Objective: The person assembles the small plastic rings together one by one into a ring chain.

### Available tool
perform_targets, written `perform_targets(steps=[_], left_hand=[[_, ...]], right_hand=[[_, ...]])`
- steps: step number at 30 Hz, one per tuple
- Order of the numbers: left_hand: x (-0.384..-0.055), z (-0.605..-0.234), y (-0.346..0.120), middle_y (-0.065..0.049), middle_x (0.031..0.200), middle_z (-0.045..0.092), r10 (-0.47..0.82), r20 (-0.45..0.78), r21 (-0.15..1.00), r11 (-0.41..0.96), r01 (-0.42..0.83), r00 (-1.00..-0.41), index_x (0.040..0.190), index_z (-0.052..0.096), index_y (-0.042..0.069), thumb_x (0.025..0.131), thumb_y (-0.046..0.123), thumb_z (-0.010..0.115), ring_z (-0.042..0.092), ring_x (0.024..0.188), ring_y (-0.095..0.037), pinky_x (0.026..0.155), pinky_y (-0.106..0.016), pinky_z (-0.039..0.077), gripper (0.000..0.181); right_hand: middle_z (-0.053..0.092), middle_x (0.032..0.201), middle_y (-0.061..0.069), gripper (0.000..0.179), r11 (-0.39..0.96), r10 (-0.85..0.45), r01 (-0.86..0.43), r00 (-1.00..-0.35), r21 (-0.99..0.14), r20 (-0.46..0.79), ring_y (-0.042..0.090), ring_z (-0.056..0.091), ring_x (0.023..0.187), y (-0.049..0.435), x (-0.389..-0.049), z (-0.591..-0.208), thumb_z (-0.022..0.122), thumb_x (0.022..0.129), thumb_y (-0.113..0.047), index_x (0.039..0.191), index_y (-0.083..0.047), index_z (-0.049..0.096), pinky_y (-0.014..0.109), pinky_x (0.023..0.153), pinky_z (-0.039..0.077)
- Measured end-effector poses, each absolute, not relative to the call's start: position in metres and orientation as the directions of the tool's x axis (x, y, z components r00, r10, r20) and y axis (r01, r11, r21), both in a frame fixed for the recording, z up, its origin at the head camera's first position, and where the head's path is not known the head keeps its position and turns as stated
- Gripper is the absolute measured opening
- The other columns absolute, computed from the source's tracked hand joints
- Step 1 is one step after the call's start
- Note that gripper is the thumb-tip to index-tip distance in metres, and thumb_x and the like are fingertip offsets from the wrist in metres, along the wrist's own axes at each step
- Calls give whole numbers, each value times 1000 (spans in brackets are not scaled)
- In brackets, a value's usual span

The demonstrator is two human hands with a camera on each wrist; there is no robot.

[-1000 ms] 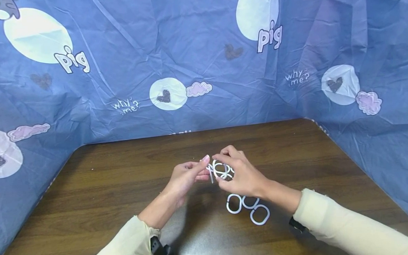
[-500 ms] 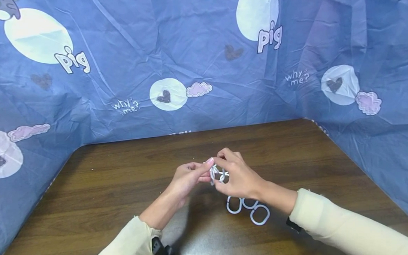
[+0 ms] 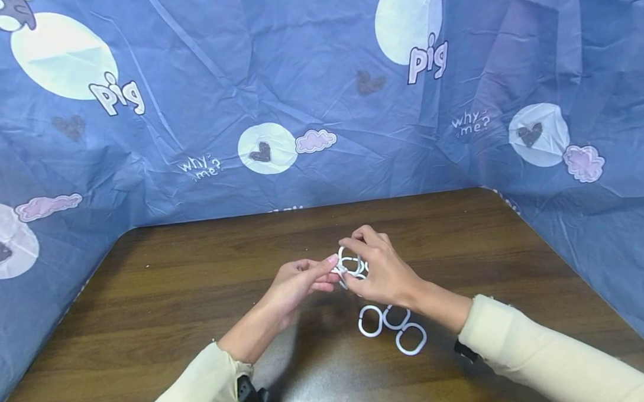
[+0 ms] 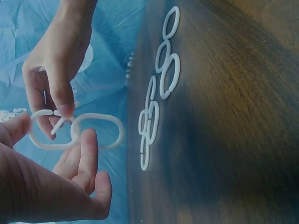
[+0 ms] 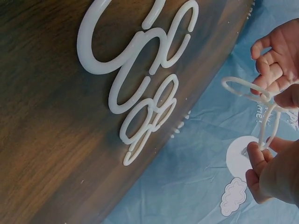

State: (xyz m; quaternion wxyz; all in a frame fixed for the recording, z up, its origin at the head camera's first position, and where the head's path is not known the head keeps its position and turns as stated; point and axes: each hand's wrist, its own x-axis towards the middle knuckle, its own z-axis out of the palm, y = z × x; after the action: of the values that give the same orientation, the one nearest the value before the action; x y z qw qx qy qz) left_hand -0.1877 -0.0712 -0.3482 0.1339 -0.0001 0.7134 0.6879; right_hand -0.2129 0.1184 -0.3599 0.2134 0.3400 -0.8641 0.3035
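Note:
My left hand [image 3: 306,278] and right hand [image 3: 385,273] meet over the table's middle. The left hand holds white plastic C-shaped chain links, thumb on top and fingers beneath; in the left wrist view one link [image 4: 50,147] loops against another link [image 4: 120,128]. Between thumb and index finger the right hand pinches a white link [image 5: 262,130], which meets a link [image 5: 233,80] at the left fingertips. Part of the held links is hidden by the fingers. Below the right hand lie three loose links, including a split oval link [image 3: 410,340].
The brown wooden table [image 3: 198,306] carries another small cluster of white links [image 5: 124,128], mostly behind the right hand in the head view. A blue printed cloth [image 3: 307,77] hangs around the back and sides.
The right hand moved left against the left fingertips with its link, then back slightly right. The held links have turned and tilted between the fingers. The three loose links stayed put.

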Motion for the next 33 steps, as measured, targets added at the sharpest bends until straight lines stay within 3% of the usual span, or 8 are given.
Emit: perform_targets(steps=[4,14,19,23,33], left_hand=[[-188,-348,-72,-19,99,71,185,-204,979,63,-195,-961,107,61,-1,89,38,66,70,79,-19,95,-45,44,43],[-189,-351,-78,-11,104,72,126,-222,968,147,-203,-967,116,63,1,89,41,63,68,94,-26,95,-47,39,48],[-189,-350,-78,-11,101,72,118,-195,974,139,-179,-974,111,65,-1,90,37,64,69,86,-19,91,-44,40,44],[-189,-350,-77,-12,99,72,118,-160,984,101,-148,-980,109,66,-5,91,29,65,68,83,-19,96,-45,40,38],[-189,-352,-71,-12,94,72,125,-98,989,126,-82,-987,108,70,-3,91,18,65,68,89,-23,101,-50,36,27]], right_hand=[[53,107,7,51,574,-460,-731,-660,-369,594,24,50,92,119,-214,-360,77,70,-20,117,-3,65,38,82,39],[52,111,7,54,575,-464,-724,-672,-381,576,25,50,95,118,-212,-359,79,70,-18,120,-4,64,38,83,40],[52,111,7,54,563,-468,-731,-667,-386,580,23,50,96,118,-213,-360,77,72,-20,121,-3,63,38,84,39],[52,111,7,54,558,-471,-736,-661,-382,585,21,51,95,118,-213,-360,77,72,-20,121,-2,63,38,85,39],[53,110,7,53,549,-468,-740,-657,-388,590,22,53,98,116,-211,-358,77,74,-21,122,-3,63,41,87,40]])
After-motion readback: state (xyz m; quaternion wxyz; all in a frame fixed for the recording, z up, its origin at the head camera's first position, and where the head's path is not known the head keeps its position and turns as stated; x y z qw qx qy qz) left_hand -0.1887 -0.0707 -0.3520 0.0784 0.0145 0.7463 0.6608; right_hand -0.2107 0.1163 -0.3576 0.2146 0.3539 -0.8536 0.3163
